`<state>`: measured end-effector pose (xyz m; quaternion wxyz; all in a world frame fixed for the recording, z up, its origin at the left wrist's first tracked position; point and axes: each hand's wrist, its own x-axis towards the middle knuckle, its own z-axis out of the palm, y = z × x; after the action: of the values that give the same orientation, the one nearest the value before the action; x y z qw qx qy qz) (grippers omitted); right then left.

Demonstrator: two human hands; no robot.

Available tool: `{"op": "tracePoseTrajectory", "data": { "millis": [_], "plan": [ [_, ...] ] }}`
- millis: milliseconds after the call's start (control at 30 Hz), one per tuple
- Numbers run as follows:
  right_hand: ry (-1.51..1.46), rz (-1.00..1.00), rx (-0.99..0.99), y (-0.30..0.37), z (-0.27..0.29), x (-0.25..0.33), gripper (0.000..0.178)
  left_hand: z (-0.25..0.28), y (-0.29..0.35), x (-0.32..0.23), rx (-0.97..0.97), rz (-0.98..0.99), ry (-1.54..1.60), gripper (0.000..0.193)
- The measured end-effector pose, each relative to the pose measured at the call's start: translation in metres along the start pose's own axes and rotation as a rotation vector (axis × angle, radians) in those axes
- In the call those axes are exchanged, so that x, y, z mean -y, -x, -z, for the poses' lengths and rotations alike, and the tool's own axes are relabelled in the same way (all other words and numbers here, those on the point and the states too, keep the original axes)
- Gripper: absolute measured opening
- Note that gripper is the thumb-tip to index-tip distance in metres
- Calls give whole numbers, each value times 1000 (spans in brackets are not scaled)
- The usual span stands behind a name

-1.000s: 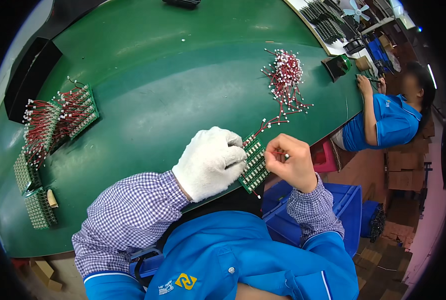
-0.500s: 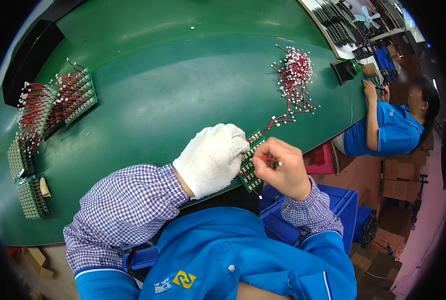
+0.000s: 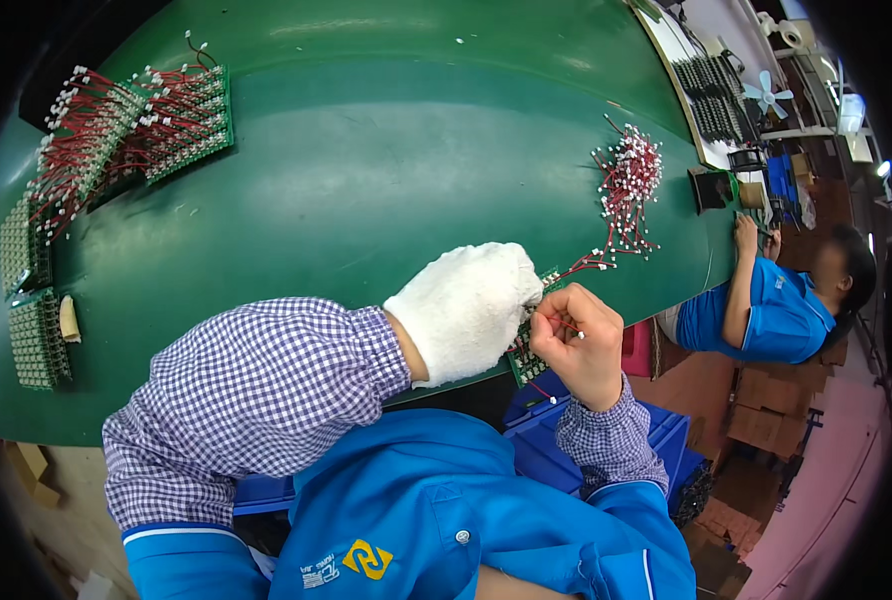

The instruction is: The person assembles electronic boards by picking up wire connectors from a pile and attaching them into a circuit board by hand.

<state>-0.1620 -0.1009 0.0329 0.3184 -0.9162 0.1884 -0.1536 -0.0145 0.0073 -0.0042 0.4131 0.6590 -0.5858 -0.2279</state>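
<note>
My left hand (image 3: 466, 312), in a white knit glove, is closed at the far left side of a green circuit board (image 3: 532, 368). Its fingertips are largely hidden. Bare and pinched, my right hand (image 3: 581, 345) holds a thin red wire lead (image 3: 565, 325) over the board, the lead's white connector sticking out beside the fingers. Another red lead with a white plug hangs off the board's near end. Rows of small pale parts cover the board. Beyond it, a loose pile of red wire leads (image 3: 630, 185) with white connectors trails toward my hands.
Wired circuit boards (image 3: 191, 125) stand at the far left of the green table (image 3: 346, 210). Bare boards (image 3: 34, 345) lie nearer, beside a small tan piece (image 3: 70, 320). A person in blue (image 3: 781, 305) works at the right, near a black container (image 3: 711, 190). Blue bins (image 3: 656, 440) stand below the edge.
The whole view has shifted, so the table things sit elsewhere in the picture. Both hands stay together at the circuit board, with the right still pinching the red lead.
</note>
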Motion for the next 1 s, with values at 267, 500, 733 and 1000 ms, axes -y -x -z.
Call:
{"op": "tracePoseTrajectory", "data": {
  "millis": [267,500,733,1000],
  "plan": [
    [-27,-37,-11,2,-1,2,17,4,-1,-2,21,-13,-33,13],
    [28,-41,35,0,1,2,16,3,-2,0,31,-22,-47,13],
    [193,50,131,-9,5,14,17,4,1,-3,-11,-2,-28,11],
    [334,215,126,-9,6,5,17,-1,2,1,-112,-66,-31,15]
  ]
}}
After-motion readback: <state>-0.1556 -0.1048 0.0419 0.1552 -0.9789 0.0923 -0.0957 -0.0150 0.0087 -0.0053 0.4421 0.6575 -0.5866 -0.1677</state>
